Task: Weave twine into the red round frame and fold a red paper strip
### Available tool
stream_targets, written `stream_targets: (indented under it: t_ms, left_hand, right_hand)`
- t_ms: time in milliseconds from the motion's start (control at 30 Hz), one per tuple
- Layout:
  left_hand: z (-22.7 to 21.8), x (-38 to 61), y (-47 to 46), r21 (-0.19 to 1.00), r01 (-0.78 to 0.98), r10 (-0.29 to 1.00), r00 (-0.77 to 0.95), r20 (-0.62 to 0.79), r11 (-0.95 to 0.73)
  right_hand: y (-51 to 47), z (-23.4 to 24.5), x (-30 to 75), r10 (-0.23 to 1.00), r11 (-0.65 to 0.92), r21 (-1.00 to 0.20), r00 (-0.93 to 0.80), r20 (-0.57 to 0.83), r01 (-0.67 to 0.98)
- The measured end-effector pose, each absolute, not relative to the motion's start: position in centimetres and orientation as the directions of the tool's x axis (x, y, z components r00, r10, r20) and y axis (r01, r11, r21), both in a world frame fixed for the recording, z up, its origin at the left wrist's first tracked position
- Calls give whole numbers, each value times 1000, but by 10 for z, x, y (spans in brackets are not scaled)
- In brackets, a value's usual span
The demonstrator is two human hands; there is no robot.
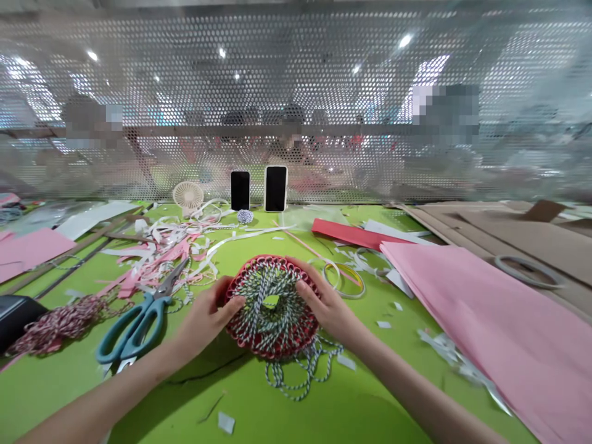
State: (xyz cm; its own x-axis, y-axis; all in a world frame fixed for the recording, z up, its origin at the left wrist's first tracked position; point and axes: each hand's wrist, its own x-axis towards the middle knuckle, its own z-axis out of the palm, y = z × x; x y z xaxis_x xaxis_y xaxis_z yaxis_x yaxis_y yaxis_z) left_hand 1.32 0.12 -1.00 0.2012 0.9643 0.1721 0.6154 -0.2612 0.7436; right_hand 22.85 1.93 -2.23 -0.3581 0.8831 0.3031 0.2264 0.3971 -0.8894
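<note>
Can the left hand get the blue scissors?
Probably yes: the left hand is close beside the blue scissors, and nothing seems to lie between them. It would likely have to let go of the round twine ring first.

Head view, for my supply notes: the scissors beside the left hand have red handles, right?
Not quite: the scissors beside the left hand have teal handles, not red, as the head view shows.

Scissors (134, 327) left of twine ring (272, 333)
</note>
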Motion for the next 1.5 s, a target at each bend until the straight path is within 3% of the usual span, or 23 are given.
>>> stream_targets:
  t_ms: [267,400,733,1033,1200,1500]
  left_hand:
    - [-7,9,4,775,599,973,213,85,-199]
    - [-7,10,4,849,498,979,177,100,-177]
    - [-16,12,2,867,474,987,40,154,-154]
    - [-12,16,-1,928,293,964,202,173,-228]
    - [-14,14,-1,950,297,994,70,81,-98]
    - [-1,21,-13,927,322,938,338,76,-191]
  right_hand:
    - [19,-28,222,906,349,-911,-328,267,221]
    - [19,-25,223,899,373,-896,-334,284,241]
    - [14,-26,220,900,341,-913,-358,247,226]
    - [12,-27,215,944,321,-939,-117,308,124]
    - [15,-24,222,945,248,-966,-241,223,76]
    - [8,-23,214,905,393,-894,-265,334,216]
